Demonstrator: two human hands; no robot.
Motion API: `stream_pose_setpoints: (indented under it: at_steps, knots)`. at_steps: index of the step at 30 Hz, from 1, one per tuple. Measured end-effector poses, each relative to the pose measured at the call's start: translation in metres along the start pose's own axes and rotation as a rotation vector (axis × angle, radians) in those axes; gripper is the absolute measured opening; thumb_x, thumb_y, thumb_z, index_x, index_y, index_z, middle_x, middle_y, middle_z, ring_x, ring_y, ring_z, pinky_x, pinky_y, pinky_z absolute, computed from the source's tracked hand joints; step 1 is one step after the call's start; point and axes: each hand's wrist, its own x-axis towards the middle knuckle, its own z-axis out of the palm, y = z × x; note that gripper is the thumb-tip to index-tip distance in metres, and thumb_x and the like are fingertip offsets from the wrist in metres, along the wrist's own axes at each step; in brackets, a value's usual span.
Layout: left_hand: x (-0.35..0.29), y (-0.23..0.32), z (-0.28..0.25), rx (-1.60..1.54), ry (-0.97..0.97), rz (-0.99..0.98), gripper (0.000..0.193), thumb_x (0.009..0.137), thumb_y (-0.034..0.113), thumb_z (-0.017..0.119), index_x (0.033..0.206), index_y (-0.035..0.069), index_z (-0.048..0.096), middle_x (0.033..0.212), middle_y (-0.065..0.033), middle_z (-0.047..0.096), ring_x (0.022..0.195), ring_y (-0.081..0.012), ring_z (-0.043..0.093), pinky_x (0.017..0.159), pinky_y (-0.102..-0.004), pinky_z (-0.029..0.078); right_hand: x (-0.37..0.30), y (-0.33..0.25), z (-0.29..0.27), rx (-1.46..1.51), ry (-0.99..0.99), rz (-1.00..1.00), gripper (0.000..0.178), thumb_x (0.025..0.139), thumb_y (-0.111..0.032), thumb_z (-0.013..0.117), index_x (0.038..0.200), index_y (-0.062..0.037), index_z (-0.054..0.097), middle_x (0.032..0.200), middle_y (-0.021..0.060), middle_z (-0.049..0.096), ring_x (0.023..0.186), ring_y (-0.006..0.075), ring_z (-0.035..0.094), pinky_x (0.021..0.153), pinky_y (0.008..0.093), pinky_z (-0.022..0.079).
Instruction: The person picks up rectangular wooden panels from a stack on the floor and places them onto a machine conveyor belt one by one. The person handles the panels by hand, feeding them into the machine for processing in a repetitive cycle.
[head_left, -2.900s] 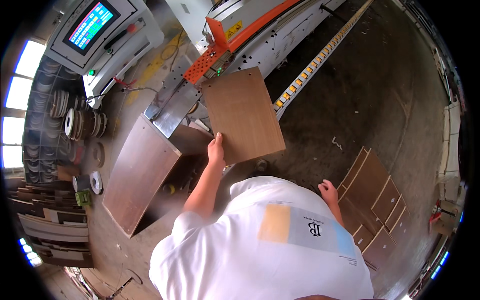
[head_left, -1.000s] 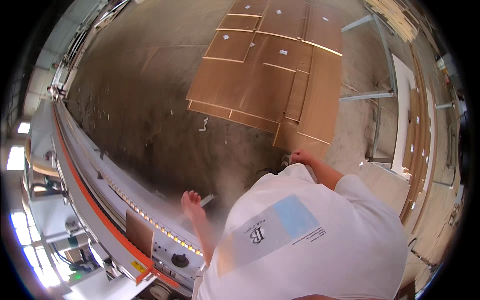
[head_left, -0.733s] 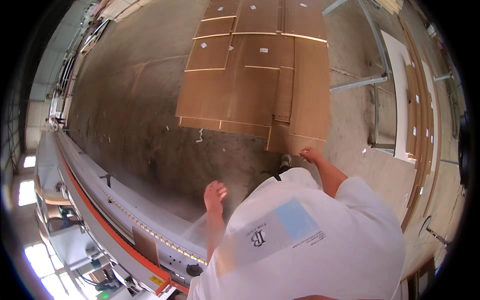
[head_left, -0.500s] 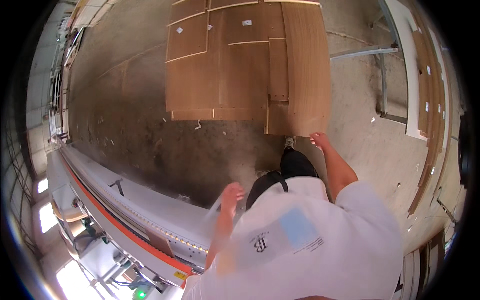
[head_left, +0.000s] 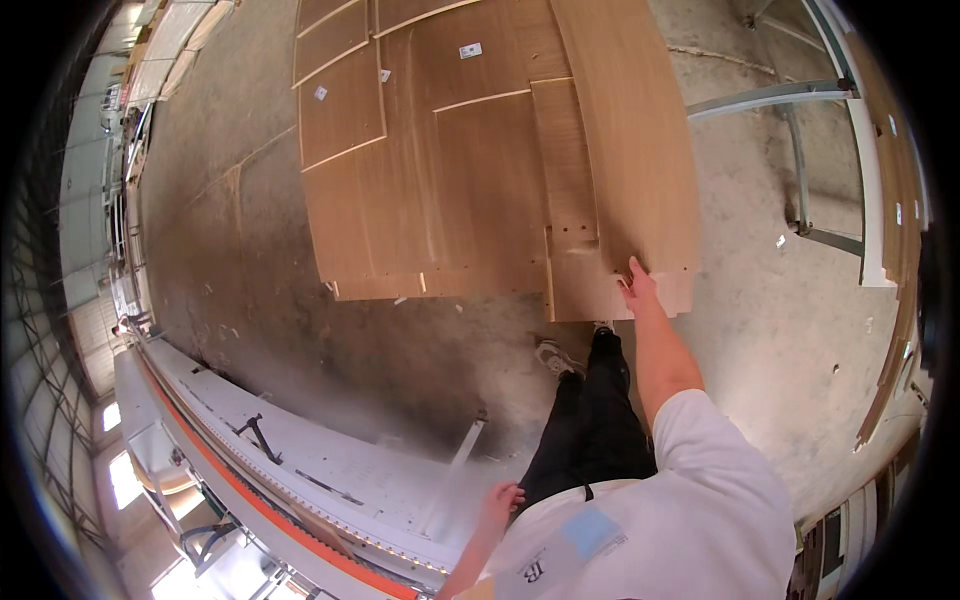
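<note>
one long machine (head_left: 345,468), pale with an orange stripe, fills the lower left, and out in front lies the big one: one broad spread of brown panels (head_left: 395,225), overlapping and running off the top, so no sure count of the whole lot. picked out on the right side, one long wide panel (head_left: 630,130); tucked beside it, one narrow panel (head_left: 563,160) with small dark holes at its near end. one grey metal frame (head_left: 770,95) stands over to the right, well apart from the spread.

one white shirt (head_left: 720,465), one pair of black trousers (head_left: 590,430), two shoes, the left one (head_left: 553,355) clear of the panels, the right just below their near edge.

two hands in play! the right arm stretches forward, nearly straight, and the right hand (head_left: 640,288) is over the near right corner of the spread, forefinger extended, thumb and forefinger spread apart; whether the skin meets the wood, one cannot tell. the left arm is low, the left hand (head_left: 504,498) beside the hip, fingers loosely curled, its grip impossible to read.

smallest of all, three white labels, one (head_left: 470,50) farthest to the right.
</note>
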Motion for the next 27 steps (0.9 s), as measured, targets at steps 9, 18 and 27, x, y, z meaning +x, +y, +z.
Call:
stream_pose_setpoints:
  at_steps: [9,18,27]
  knots:
    - [0.021,0.015,-0.043,0.043,-0.007,0.121,0.033,0.101,0.024,0.059,0.123,-0.001,0.061,0.105,-0.0108,0.072,0.091,-0.0178,0.07,0.079,-0.0302,0.055,-0.038,0.029,0.001,-0.08,0.021,-0.101,0.06,0.091,-0.028,0.078,0.139,-0.0102,0.047,0.129,0.003,0.057,0.107,0.0209,0.06,0.09,0.0436,0.053]
    - [0.039,0.017,-0.071,0.12,-0.103,0.166,0.032,0.103,0.024,0.058,0.126,0.001,0.059,0.108,-0.0124,0.072,0.092,-0.0185,0.069,0.081,-0.0322,0.055,-0.099,0.114,-0.063,-0.052,0.062,0.012,0.048,0.095,-0.026,0.073,0.134,-0.0094,0.05,0.123,0.0034,0.06,0.106,0.0191,0.062,0.094,0.0414,0.052]
    - [0.064,0.017,-0.057,0.167,-0.203,0.151,0.031,0.104,0.023,0.057,0.125,0.001,0.061,0.106,-0.0121,0.072,0.09,-0.019,0.07,0.079,-0.0317,0.055,-0.134,0.18,-0.117,-0.43,-0.265,0.329,0.025,0.099,-0.031,0.066,0.115,-0.011,0.066,0.108,0.0006,0.069,0.102,0.0147,0.067,0.082,0.0374,0.051]
